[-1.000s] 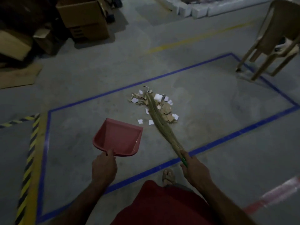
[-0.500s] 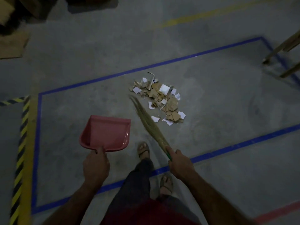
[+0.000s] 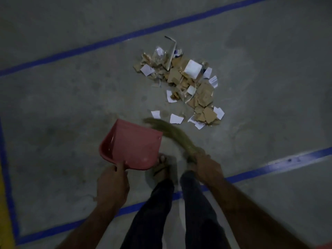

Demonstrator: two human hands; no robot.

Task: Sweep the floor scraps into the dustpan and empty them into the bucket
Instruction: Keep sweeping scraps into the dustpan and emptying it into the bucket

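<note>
Cardboard-brown and white paper scraps (image 3: 181, 85) lie heaped on the concrete floor (image 3: 71, 97), and every place below is told from that heap. The heap's long axis runs from its far-left end down to its near-right end, toward the person. Just nearer than the heap and to its left sits the red dustpan (image 3: 133, 146), its open mouth turned toward the scraps but not touching them; nothing shows inside it. The left hand (image 3: 112, 184) grips the dustpan's near edge, thumb on top. The grass broom (image 3: 172, 135), blurred, slants from the dustpan's far-right corner back to the right hand (image 3: 206, 168), whose fingers are wrapped around its bound end. The right hand is the nearer of the two to the heap, so the coming stroke likely has to reach past the scraps and draw them leftward into the pan. Blue tape lines (image 3: 111, 41) frame the floor beyond and behind. No bucket is in view, and no writing can be read.
</note>
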